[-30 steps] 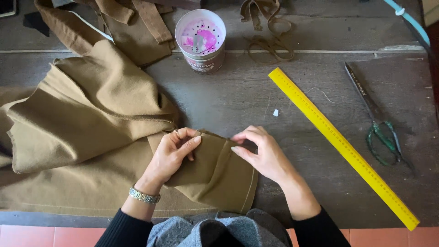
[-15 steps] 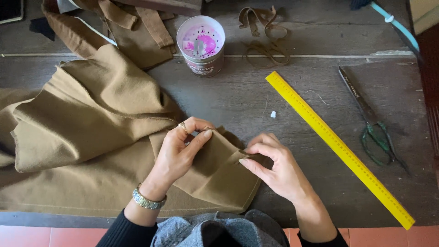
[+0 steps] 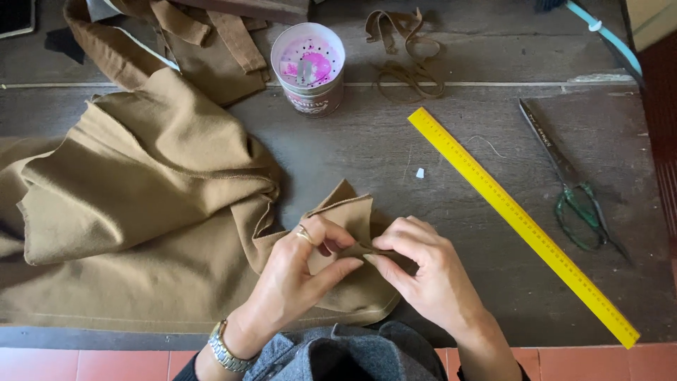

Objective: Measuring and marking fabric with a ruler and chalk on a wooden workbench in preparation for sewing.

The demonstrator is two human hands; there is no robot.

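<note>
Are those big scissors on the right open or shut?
Shut: the scissors lie flat on the table, blades together in one dark strip.

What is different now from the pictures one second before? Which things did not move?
Both hands drew together: the left hand and right hand now pinch the corner of the brown cloth between their fingertips, and its flap has been folded up off the table. The yellow ruler, scissors and tin stayed where they were.

wooden table (image 3: pixel 367 152) | on it: tan cloth (image 3: pixel 141 212), yellow ruler (image 3: pixel 518 220), scissors (image 3: pixel 571 190), tin (image 3: pixel 310 70), perhaps straps (image 3: pixel 405 60)
</note>
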